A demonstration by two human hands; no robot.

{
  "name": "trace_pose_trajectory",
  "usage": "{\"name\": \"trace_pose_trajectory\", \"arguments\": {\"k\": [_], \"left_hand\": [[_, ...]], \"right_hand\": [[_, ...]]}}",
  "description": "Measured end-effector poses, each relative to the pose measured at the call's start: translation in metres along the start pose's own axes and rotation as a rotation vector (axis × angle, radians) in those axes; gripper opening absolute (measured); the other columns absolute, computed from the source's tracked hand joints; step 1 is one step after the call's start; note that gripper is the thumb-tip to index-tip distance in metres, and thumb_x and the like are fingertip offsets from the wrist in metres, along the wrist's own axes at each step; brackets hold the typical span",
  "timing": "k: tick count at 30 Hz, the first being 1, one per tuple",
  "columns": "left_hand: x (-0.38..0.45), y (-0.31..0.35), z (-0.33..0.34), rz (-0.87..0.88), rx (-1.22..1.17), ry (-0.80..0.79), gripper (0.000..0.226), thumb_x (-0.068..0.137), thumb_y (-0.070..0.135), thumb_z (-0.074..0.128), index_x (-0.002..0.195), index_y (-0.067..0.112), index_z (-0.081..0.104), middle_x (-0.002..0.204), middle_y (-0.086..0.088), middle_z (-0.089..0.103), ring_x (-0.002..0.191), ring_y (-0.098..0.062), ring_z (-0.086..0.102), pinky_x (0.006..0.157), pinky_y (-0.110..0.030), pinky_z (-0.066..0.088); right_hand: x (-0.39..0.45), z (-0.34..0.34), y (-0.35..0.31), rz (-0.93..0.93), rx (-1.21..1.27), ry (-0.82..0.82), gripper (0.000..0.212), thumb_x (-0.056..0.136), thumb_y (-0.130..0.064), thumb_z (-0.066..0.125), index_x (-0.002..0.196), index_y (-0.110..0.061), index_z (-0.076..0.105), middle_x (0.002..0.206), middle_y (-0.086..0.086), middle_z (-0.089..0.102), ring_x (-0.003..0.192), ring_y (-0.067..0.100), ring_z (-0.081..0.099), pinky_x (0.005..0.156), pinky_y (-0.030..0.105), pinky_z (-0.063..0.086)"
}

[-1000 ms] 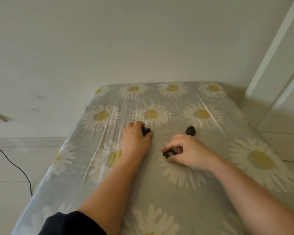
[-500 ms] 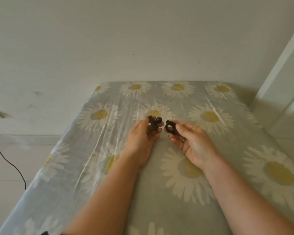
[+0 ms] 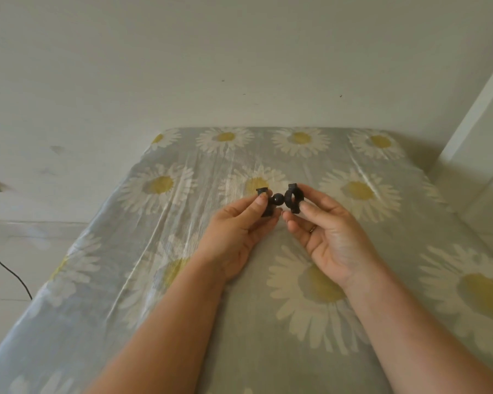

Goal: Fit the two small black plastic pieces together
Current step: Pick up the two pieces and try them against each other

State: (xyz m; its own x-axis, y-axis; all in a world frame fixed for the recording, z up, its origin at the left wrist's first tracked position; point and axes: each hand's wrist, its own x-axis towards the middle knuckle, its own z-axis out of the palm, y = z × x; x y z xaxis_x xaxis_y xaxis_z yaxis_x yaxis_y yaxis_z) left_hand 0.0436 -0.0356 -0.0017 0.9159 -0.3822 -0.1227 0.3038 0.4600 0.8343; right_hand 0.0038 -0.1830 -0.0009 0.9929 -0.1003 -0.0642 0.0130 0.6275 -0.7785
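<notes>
Daisy-print cloth covers the table, which stands against a pale wall. Both forearms reach forward, hands raised above the cloth. Left hand, palm turned inward, pinches the ball piece between thumb and fingers. Right hand, palm up, grips the ring piece at its fingertips. Ball and ring nearly touch.

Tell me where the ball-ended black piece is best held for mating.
Grip the ball-ended piece by its flat bracket body, from the left, as the left hand does. That leaves the ball facing right, bare, toward the ring piece in the right hand.
</notes>
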Motion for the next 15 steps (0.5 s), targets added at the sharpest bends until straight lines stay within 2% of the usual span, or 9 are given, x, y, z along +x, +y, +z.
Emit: {"name": "trace_pose_trajectory", "arguments": {"k": [2,6,8,12,15], "left_hand": [[-0.0001,-0.0005,0.0010,-0.001,0.015,-0.008,0.034,0.074,0.016,0.062,0.104,-0.001,0.066,0.099,-0.017,0.067,0.090,-0.020,0.065,0.083,-0.027,0.055],[0.0004,-0.0023,0.0010,0.005,0.019,-0.062,0.029,0.071,0.011,0.064,0.098,0.001,0.070,0.093,-0.013,0.073,0.086,-0.018,0.069,0.079,-0.026,0.056],[0.0006,-0.0026,0.0009,0.008,0.028,-0.090,0.034,0.071,0.009,0.065,0.103,-0.002,0.068,0.095,-0.014,0.073,0.087,-0.018,0.070,0.078,-0.026,0.056],[0.0006,-0.0022,0.0008,0.021,0.013,-0.121,0.031,0.071,0.007,0.065,0.101,-0.002,0.068,0.091,-0.012,0.074,0.084,-0.018,0.071,0.074,-0.024,0.055],[0.0010,-0.0023,0.0007,0.040,0.007,-0.125,0.031,0.070,0.007,0.065,0.100,-0.001,0.069,0.090,-0.011,0.075,0.085,-0.018,0.071,0.075,-0.024,0.055]], "right_hand": [[0.0002,0.0001,0.0008,-0.006,-0.019,0.015,0.025,0.077,-0.002,0.062,0.099,-0.010,0.070,0.081,0.007,0.076,0.066,0.017,0.072,0.055,0.021,0.055],[0.0005,-0.0004,0.0025,-0.030,-0.049,0.023,0.019,0.086,0.001,0.058,0.094,-0.009,0.072,0.081,0.008,0.076,0.062,0.014,0.070,0.054,0.020,0.055],[0.0001,-0.0002,0.0020,-0.049,-0.091,0.000,0.017,0.083,-0.005,0.062,0.095,-0.007,0.073,0.082,0.007,0.075,0.062,0.013,0.068,0.056,0.020,0.055],[-0.0005,0.0005,0.0017,-0.114,-0.236,-0.040,0.033,0.068,-0.014,0.071,0.100,-0.009,0.072,0.084,0.006,0.074,0.065,0.011,0.067,0.060,0.020,0.054],[-0.0006,-0.0003,0.0026,-0.164,-0.397,-0.027,0.027,0.072,-0.015,0.073,0.099,-0.016,0.073,0.082,0.001,0.075,0.067,0.010,0.067,0.062,0.021,0.053]]}}
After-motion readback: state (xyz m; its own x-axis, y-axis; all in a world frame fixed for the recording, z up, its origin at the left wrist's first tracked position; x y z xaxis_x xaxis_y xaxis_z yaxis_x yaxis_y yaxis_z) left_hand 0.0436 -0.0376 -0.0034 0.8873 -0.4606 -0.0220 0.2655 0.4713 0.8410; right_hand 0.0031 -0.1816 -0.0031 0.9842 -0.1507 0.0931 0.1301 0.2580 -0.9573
